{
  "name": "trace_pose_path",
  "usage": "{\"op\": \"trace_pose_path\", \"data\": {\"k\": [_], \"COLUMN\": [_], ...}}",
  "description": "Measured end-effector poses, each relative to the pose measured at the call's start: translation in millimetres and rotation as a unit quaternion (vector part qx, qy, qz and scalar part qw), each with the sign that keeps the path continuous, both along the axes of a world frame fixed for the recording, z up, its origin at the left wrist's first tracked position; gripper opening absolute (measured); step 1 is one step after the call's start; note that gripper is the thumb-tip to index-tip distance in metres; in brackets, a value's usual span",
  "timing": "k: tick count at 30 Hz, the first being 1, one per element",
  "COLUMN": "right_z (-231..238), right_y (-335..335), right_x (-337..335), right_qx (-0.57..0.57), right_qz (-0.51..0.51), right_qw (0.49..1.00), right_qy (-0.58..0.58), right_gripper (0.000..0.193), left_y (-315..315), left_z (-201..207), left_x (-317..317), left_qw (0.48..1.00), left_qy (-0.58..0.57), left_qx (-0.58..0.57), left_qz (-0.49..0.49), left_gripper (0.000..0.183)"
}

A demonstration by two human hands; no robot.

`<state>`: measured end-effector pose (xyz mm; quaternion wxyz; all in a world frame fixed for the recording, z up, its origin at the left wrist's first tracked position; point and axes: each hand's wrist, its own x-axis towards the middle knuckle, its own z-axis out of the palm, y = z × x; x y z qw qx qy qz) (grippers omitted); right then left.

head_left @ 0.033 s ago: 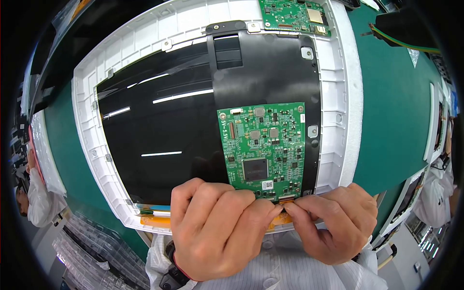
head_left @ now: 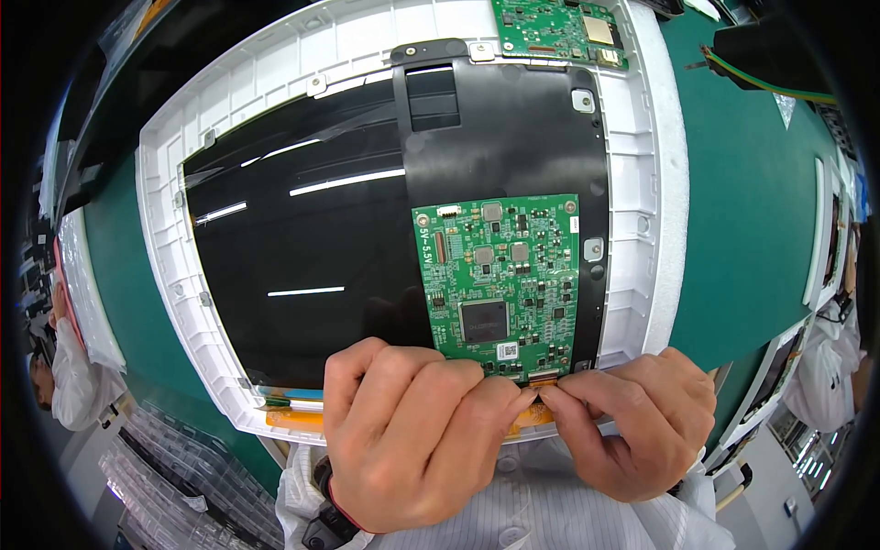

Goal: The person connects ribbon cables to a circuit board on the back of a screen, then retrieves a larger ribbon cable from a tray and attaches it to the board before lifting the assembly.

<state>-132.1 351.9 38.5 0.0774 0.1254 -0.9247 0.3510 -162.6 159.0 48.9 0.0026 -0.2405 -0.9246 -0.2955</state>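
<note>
A green circuit board [head_left: 541, 284] lies over the right part of a black display panel [head_left: 312, 238], which sits in a white plastic frame [head_left: 632, 174]. At the board's near edge is a small connector [head_left: 543, 377], where an orange flat flex cable [head_left: 534, 418] meets it. My left hand [head_left: 412, 431] is closed, its thumb and forefinger pinching at the cable just below the connector. Close beside it, my right hand [head_left: 637, 422] pinches the cable from the right, fingertips nearly touching the left thumb. The fingers hide most of the cable and part of the board's near edge.
A second green board [head_left: 559, 32] is at the frame's far edge. The frame rests on white foam [head_left: 676, 211] over a green work mat [head_left: 742, 229]. A dark object with a yellow-green wire [head_left: 761, 81] lies far right. Another person's hand [head_left: 62, 304] shows far left.
</note>
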Motion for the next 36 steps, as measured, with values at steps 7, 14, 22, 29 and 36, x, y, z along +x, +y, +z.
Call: {"op": "trace_pose_path", "data": {"k": [7, 14, 22, 29, 36], "right_z": [0, 1, -10, -5, -7], "right_y": [1, 0, 4, 8, 6], "right_x": [-1, -3, -3, -4, -3], "right_qx": [-0.001, -0.007, -0.012, 0.051, 0.050], "right_qz": [0.011, 0.009, 0.034, 0.078, 0.074], "right_qw": [1.000, 1.000, 0.997, 0.993, 0.992], "right_qy": [-0.010, 0.009, 0.061, 0.078, 0.091], "right_gripper": [0.019, 0.017, 0.032, 0.037, 0.035], "left_y": [0, 2, 2, 2, 0], "left_z": [-1, -2, -4, -7, -5], "left_x": [1, 2, 2, 4, 5], "left_qw": [1.000, 1.000, 1.000, 1.000, 0.999], "left_qy": [-0.001, 0.003, 0.018, 0.030, 0.036], "left_qx": [-0.008, -0.004, -0.010, -0.007, -0.015], "left_qz": [0.005, 0.004, 0.007, 0.001, -0.005], "left_gripper": [0.022, 0.024, 0.024, 0.023, 0.025]}}
